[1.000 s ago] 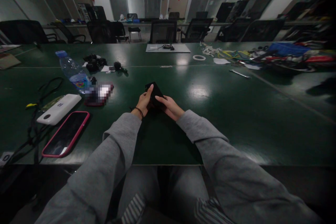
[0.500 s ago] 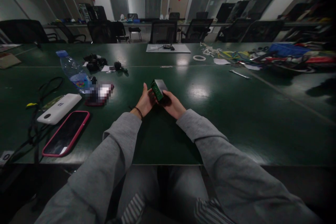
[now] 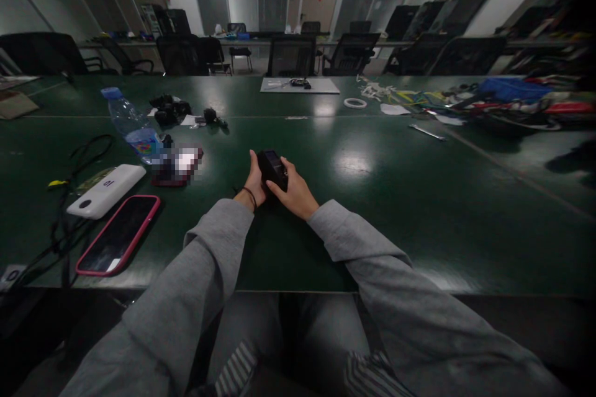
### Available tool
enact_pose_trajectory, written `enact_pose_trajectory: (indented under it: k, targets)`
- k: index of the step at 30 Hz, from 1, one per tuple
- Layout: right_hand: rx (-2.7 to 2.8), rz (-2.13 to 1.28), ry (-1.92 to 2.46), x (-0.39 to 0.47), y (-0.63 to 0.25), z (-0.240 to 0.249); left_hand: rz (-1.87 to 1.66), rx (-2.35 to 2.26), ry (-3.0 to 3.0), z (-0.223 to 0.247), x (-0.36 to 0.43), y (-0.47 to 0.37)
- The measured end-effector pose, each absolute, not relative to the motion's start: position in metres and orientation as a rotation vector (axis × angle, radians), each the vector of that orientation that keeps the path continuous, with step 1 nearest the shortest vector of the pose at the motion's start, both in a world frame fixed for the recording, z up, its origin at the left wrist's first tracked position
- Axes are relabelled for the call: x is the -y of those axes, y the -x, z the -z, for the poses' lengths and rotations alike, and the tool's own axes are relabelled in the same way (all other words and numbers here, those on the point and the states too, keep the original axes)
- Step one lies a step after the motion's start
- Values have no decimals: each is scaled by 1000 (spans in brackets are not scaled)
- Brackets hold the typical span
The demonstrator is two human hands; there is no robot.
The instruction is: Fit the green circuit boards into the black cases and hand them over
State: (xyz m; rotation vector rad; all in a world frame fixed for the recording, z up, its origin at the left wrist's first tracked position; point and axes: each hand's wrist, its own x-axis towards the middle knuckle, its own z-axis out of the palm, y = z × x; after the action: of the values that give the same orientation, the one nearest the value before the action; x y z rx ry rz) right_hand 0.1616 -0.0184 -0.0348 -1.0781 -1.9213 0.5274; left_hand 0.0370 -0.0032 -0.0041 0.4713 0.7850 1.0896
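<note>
A small black boxy device (image 3: 274, 167) with a dark, screen-like panel is held between both hands above the green table (image 3: 298, 248). My left hand (image 3: 254, 181) is closed along its left side, thumb pointing up; a dark cord circles that wrist. My right hand (image 3: 295, 189) grips the right side, with the thumb across the near edge and fingers over the far right corner. Parts of the left fingers are hidden behind the device, as is its underside.
To the left lie a pink-cased phone (image 3: 118, 236), a white power-bank-like block (image 3: 107, 191), a black strap and a plastic bottle (image 3: 133, 127). Farther off are a white ring (image 3: 354, 103), a wrench (image 3: 427, 132) and a pale board (image 3: 274, 85). Cables and tools crowd the far right.
The device has been turned over: its green circuit-board side and grey face no longer show, and the dark panel now faces up. My right hand has shifted its grip, thumb now on the near edge.
</note>
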Motion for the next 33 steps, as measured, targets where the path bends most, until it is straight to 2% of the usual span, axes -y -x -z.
enact_pose_trajectory:
  k: [10,17,21,27,30,33]
  targets:
    - [1947,-415,1056,20,-162,35,-1110,-850,-674,8,-1,-38]
    - [1909,-304,1159,15,-166,36,-1241,-1487,-1391,19,-18,-14]
    - [1937,-234,1250,13,-167,37,-1126,-1668,-1711,21,-23,1]
    - [2031,-128,1365,16,-167,32,-991,-1836,-1813,24,-24,-2]
    - [2034,-136,1369,16,-168,31,-1077,-1804,-1777,26,-22,-8]
    - [1957,-287,1263,13,-169,32,-1241,-1687,-1594,27,-16,-21]
